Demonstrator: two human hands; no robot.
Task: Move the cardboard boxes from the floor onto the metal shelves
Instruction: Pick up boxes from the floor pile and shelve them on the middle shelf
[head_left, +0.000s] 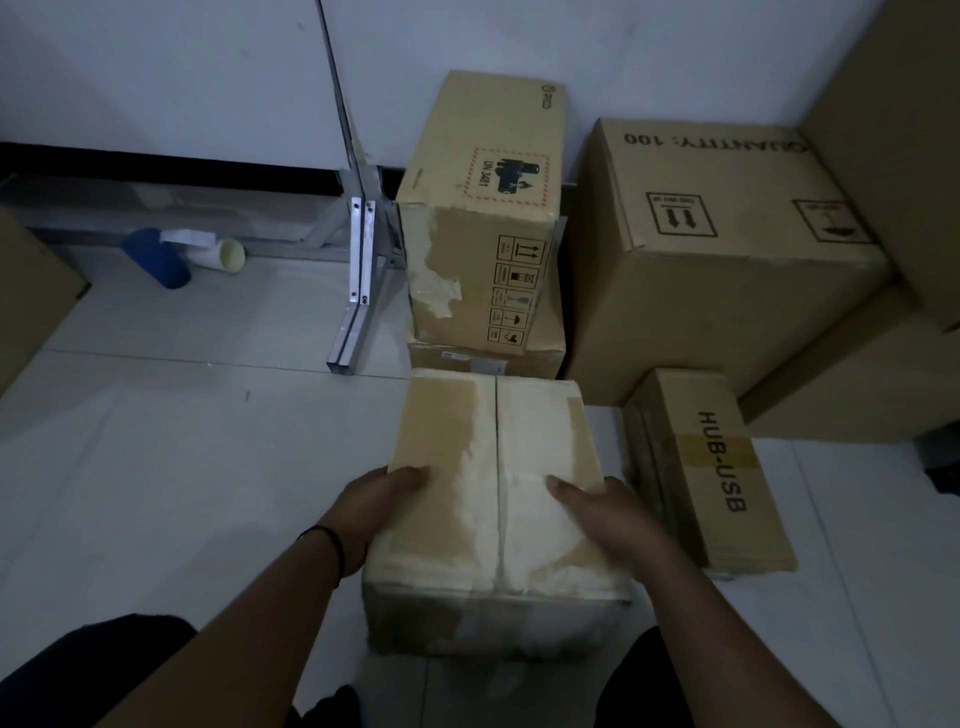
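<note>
Both hands grip the near taped box (493, 499) on the floor (182, 441): left hand (379, 499) curled over its left edge, right hand (602, 514) over its right.

Seven cardboard boxes (496, 499), two hands (379, 499)
</note>
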